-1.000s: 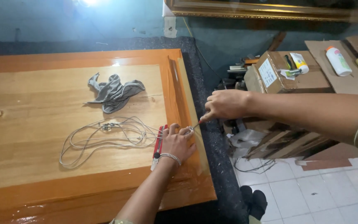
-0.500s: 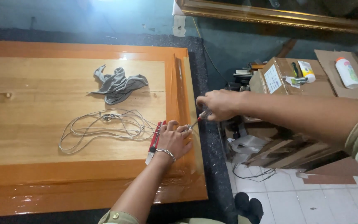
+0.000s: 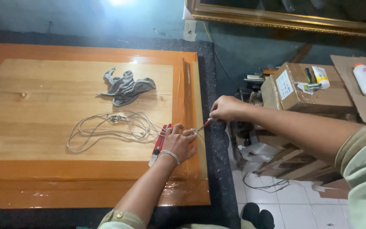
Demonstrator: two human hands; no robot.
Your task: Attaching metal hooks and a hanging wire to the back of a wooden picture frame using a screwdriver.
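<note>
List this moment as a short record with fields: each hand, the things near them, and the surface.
left hand: palm down on the wooden panel's right border
right hand: grips a small red-handled tool, tip at the left fingers
beside left hand: red-handled pliers, coiled white wire
farther back: grey cloth
surface: glossy wooden panel

head view, looking down, wooden panel point(image 3: 30, 101) close
</note>
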